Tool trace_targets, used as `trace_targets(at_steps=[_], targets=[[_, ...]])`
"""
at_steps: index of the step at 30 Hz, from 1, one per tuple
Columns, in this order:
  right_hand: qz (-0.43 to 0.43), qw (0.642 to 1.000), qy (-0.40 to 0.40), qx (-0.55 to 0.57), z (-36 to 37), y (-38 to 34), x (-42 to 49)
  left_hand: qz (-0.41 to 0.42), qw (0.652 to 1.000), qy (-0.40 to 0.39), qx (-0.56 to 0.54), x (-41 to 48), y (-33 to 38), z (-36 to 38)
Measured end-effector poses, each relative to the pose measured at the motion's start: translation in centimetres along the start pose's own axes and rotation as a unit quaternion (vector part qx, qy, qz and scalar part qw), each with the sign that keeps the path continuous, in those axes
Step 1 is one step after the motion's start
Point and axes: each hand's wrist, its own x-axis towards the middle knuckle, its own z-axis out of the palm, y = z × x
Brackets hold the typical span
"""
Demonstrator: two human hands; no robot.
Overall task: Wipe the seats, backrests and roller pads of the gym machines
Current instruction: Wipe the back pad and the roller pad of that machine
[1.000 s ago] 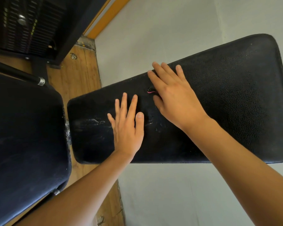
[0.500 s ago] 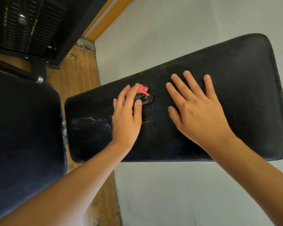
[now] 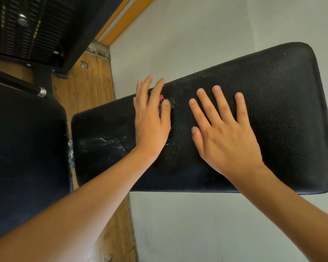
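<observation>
**A:** Head view, looking straight down. The long black pad runs from the left out to the far right, pebbled upholstery, with wet-looking smears at its left end.

**B:** Both hands on it?

**A:** Both on it. The left hand lies flat on the pad's left half. Its fingers are straight and close together, tips reaching just past the far edge.

**B:** And the wiper?

**A:** Pressed under that left hand. Only a pink scrap peeks out between forefinger and thumb. Cloth or sponge, I cannot tell.

**B:** The right?

**A:** The right hand sits just beside the left, near the pad's middle. The palm is down, the fingers spread wide and straight, holding nothing.

**B:** Around them?

**A:** A second black pad fills the left side, close to the long one's left end. A chrome-tipped bar crosses its far corner. There is wooden floor between the pads, a grey mat under the long one, a weight stack at far left, and an orange strip beside it.
</observation>
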Motion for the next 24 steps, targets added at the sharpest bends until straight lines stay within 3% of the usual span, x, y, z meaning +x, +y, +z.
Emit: trace_targets(at_steps=[15, 24], targets=[[-0.002, 1.0, 0.005, 0.015, -0.1, -0.2, 0.0, -0.073, 0.996, -0.035, -0.049, -5.3, 0.3, -0.3], [-0.003, 1.0, 0.008, 0.007, 0.0, -0.2, 0.0, -0.072, 0.995, -0.037, -0.05, 4.3, 1.2, 0.5]])
